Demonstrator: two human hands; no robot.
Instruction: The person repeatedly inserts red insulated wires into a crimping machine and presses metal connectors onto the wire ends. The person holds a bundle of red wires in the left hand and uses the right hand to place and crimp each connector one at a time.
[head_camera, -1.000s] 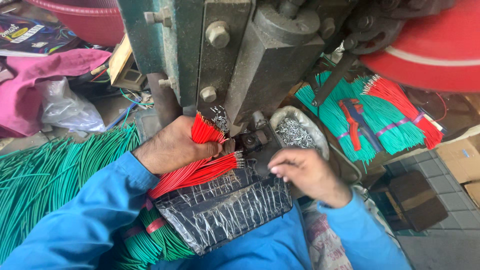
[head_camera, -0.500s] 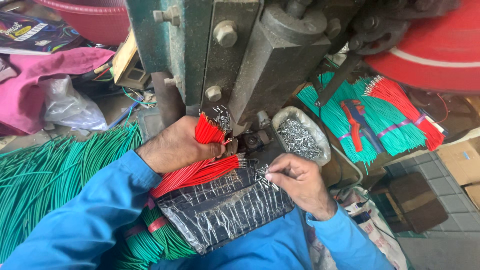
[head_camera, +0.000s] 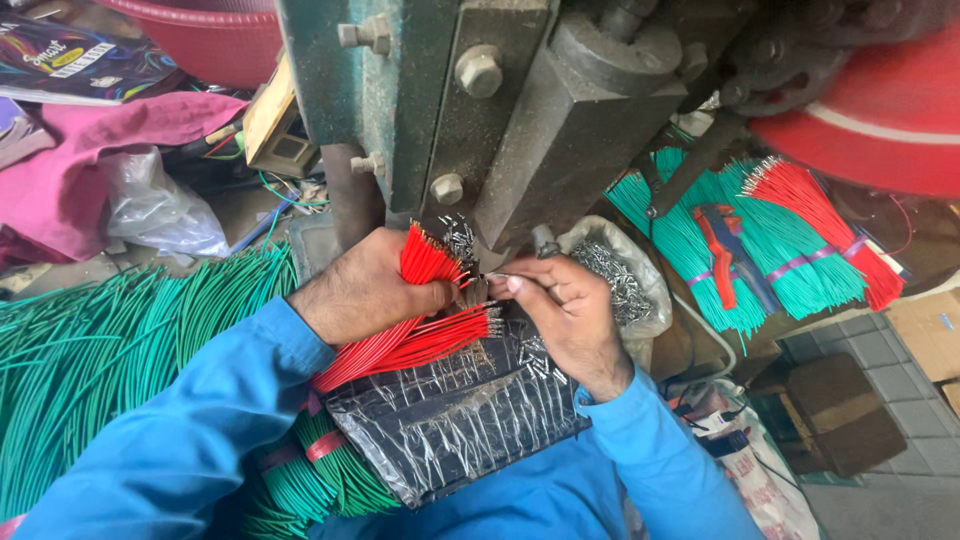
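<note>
lap cover (head_camera: 450, 430): black sheet under clear wrinkled plastic, lying across the blue-sleeved arms; a few small metal bits scattered on it.
left hand (head_camera: 365, 295): fingers closed around a bunch of red wires (head_camera: 425, 300), one fan of ends pointing up toward the press, another lying flat across the cover.
right hand (head_camera: 570, 310): thumb and forefinger pinched on one small piece at the press mouth; looks like a wire end or a metal terminal, too small to tell which.
work point: both hands meet just under the press block (head_camera: 560, 130), a heavy grey-green machine with bolts.
done so far: red ends lying flat on the cover show bright metal tips, so part of the bunch reads as finished; how many, cannot tell.
left to do: the upright red fan in the left grip looks mostly waiting; judged early to midway for this bunch.
terminal bag (head_camera: 620, 275): open clear bag of small silver pieces, just beside the right hand, well stocked.
green wires near (head_camera: 100, 360): big loose heap at left, untouched.
far stock (head_camera: 740, 240): banded green and red bundles behind the press, a red tool lying on them.
far left: pink cloth (head_camera: 90, 150) and crumpled plastic bag.
</note>
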